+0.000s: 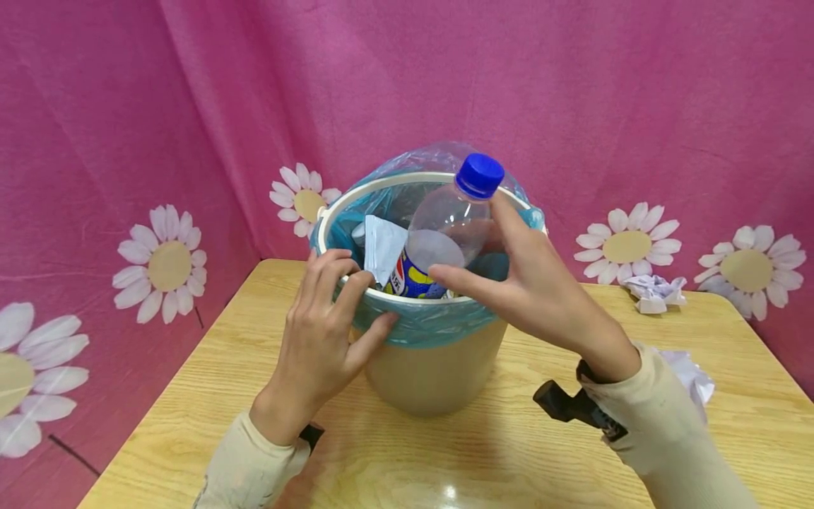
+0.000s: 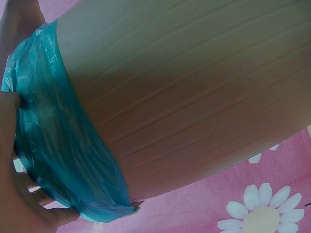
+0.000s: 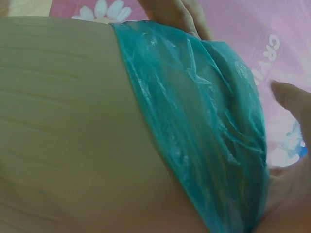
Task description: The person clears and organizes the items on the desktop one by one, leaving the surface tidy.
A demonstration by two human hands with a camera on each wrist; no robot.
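Note:
A clear plastic bottle (image 1: 448,219) with a blue cap leans inside the bin, cap up and to the right, its blue-and-yellow label low by the near rim. My right hand (image 1: 540,276) holds it, thumb across the near side and fingers behind it, partly seen through the clear plastic. The beige bin (image 1: 432,375) is lined with a thin blue bag (image 1: 420,325) folded over its rim. With fingers over the left rim and thumb outside, my left hand (image 1: 324,318) grips the lined edge. The bottle's base is hidden.
A pale sachet-like packet (image 1: 383,247) stands in the bin beside the bottle. Crumpled paper (image 1: 656,293) lies at the table's back right, with another paper ball (image 1: 692,378) partly behind my right sleeve. Pink flowered cloth (image 1: 394,78) hangs behind the wooden table (image 1: 242,353).

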